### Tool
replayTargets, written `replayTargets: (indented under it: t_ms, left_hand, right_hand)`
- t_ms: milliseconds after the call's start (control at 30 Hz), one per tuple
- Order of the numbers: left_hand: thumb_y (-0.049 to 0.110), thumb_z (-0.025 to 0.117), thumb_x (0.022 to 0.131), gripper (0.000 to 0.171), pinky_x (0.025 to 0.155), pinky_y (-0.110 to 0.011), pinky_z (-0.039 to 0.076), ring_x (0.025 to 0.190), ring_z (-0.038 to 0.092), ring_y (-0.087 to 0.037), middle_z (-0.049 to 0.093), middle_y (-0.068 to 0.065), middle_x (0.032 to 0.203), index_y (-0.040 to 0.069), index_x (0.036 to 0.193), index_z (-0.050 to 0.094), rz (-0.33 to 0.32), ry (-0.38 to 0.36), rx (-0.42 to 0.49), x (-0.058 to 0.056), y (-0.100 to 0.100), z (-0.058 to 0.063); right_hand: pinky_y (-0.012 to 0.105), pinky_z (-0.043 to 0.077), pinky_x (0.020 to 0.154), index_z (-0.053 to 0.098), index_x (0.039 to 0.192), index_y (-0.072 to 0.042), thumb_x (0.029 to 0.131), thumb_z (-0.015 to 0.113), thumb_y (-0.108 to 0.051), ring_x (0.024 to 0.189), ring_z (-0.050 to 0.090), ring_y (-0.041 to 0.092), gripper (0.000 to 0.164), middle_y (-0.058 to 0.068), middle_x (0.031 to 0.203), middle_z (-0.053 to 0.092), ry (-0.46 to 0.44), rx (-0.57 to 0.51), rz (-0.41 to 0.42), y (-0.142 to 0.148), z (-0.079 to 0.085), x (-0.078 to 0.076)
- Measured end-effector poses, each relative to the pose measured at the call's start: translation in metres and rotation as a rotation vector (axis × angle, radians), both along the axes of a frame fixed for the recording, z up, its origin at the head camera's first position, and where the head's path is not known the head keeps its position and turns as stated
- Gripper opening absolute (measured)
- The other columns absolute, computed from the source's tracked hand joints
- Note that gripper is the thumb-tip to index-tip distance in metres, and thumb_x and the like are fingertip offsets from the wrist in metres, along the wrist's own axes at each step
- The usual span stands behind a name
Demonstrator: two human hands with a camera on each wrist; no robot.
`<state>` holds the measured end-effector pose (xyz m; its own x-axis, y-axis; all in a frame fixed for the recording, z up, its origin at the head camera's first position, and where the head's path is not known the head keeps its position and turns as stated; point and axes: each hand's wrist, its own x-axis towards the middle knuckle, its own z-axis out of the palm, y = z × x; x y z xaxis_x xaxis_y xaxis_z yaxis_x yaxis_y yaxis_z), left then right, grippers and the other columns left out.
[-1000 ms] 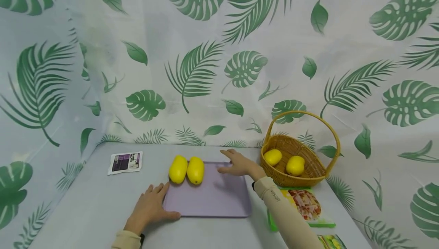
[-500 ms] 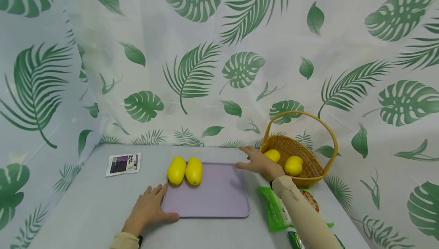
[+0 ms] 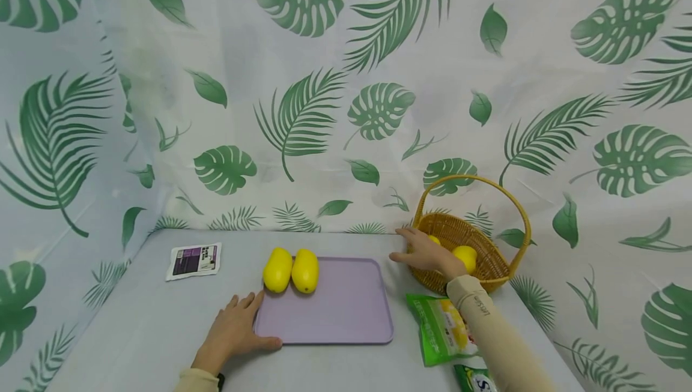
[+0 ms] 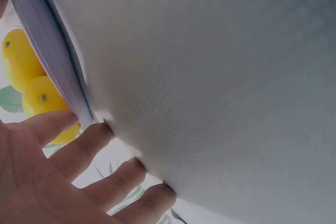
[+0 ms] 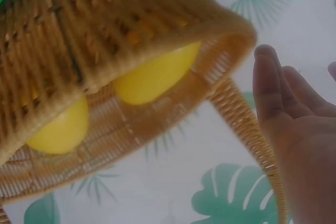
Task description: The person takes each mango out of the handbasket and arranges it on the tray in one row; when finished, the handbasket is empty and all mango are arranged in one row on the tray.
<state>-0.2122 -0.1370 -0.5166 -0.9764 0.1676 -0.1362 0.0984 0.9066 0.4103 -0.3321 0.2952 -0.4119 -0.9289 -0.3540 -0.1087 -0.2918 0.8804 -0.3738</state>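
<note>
A lilac tray (image 3: pixel 346 314) lies on the table with two yellow oval fruits, which look like mangoes, side by side at its far left corner: a left fruit (image 3: pixel 277 271) and a right fruit (image 3: pixel 305 272). My left hand (image 3: pixel 229 332) rests with spread fingers at the tray's near left corner, thumb along its front edge. My right hand (image 3: pixel 427 252) holds nothing and hovers by the left side of a wicker basket (image 3: pixel 492 254), fingers extended. Inside the basket are two more yellow fruits; one fruit (image 3: pixel 466 257) shows well, the other is mostly behind my hand.
A white and purple packet (image 3: pixel 194 260) lies at the back left. On the right, before the basket, a green food bag (image 3: pixel 438 332) and another green packet (image 3: pixel 476 378) are partly under my right forearm. The basket's tall handle (image 3: pixel 476 177) arches up. Leaf-patterned cloth hangs behind.
My right hand has moved right, from above the tray to the basket's left side. The left hand stays at the tray, and the fruits on it lie as before.
</note>
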Motion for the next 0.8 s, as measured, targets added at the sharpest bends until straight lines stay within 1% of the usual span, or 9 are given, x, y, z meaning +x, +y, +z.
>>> replayTargets:
  t_ms: [200, 333, 433, 567, 667, 800]
  left_hand:
    - [0.072, 0.081, 0.061, 0.118, 0.108, -0.08, 0.03, 0.139, 0.034, -0.063, 0.048, -0.029, 0.15, 0.003, 0.15, 0.044, 0.004, 0.003, 0.009, 0.001, -0.001, 0.001]
    - [0.072, 0.081, 0.062, 0.119, 0.109, -0.079, 0.029, 0.139, 0.034, -0.062, 0.047, -0.029, 0.151, 0.003, 0.15, 0.043, 0.004, -0.002, 0.008, 0.0, -0.001, 0.001]
    - [0.073, 0.081, 0.062, 0.119, 0.108, -0.079, 0.03, 0.139, 0.034, -0.063, 0.047, -0.029, 0.151, 0.004, 0.151, 0.043, 0.003, 0.002, 0.008, 0.0, -0.002, -0.001]
    - [0.073, 0.08, 0.062, 0.119, 0.108, -0.079, 0.03, 0.139, 0.034, -0.063, 0.047, -0.029, 0.151, 0.004, 0.151, 0.043, 0.008, 0.009, 0.01, -0.001, -0.003, -0.002]
    - [0.074, 0.08, 0.061, 0.12, 0.109, -0.079, 0.03, 0.139, 0.033, -0.063, 0.047, -0.029, 0.151, 0.004, 0.151, 0.043, 0.012, 0.009, 0.008, -0.001, -0.003, -0.003]
    - [0.074, 0.08, 0.062, 0.119, 0.109, -0.079, 0.029, 0.14, 0.033, -0.063, 0.047, -0.028, 0.151, 0.005, 0.151, 0.043, 0.01, 0.01, 0.014, -0.001, -0.002, -0.004]
  right_hand:
    - [0.068, 0.034, 0.115, 0.034, 0.156, -0.007, 0.094, 0.062, -0.054, 0.146, 0.033, 0.05, 0.083, 0.028, 0.16, 0.032, 0.008, 0.014, -0.019, 0.016, -0.002, -0.006]
    - [0.069, 0.035, 0.114, 0.036, 0.155, -0.006, 0.095, 0.061, -0.052, 0.145, 0.034, 0.051, 0.08, 0.03, 0.158, 0.034, 0.012, 0.039, -0.026, 0.027, 0.0, -0.009]
    - [0.068, 0.037, 0.112, 0.038, 0.154, -0.005, 0.095, 0.061, -0.055, 0.143, 0.034, 0.052, 0.081, 0.031, 0.156, 0.035, 0.007, 0.055, -0.024, 0.032, 0.003, -0.011]
    - [0.07, 0.035, 0.113, 0.036, 0.154, -0.004, 0.095, 0.06, -0.057, 0.144, 0.032, 0.054, 0.083, 0.033, 0.156, 0.035, -0.013, 0.071, -0.026, 0.039, 0.004, -0.017]
    - [0.072, 0.03, 0.114, 0.035, 0.155, -0.004, 0.097, 0.059, -0.052, 0.145, 0.026, 0.057, 0.08, 0.034, 0.157, 0.034, -0.038, 0.079, -0.041, 0.047, 0.003, -0.021]
    - [0.074, 0.029, 0.113, 0.037, 0.154, -0.002, 0.098, 0.059, -0.05, 0.144, 0.027, 0.059, 0.076, 0.035, 0.155, 0.036, -0.051, 0.118, -0.064, 0.058, -0.001, -0.025]
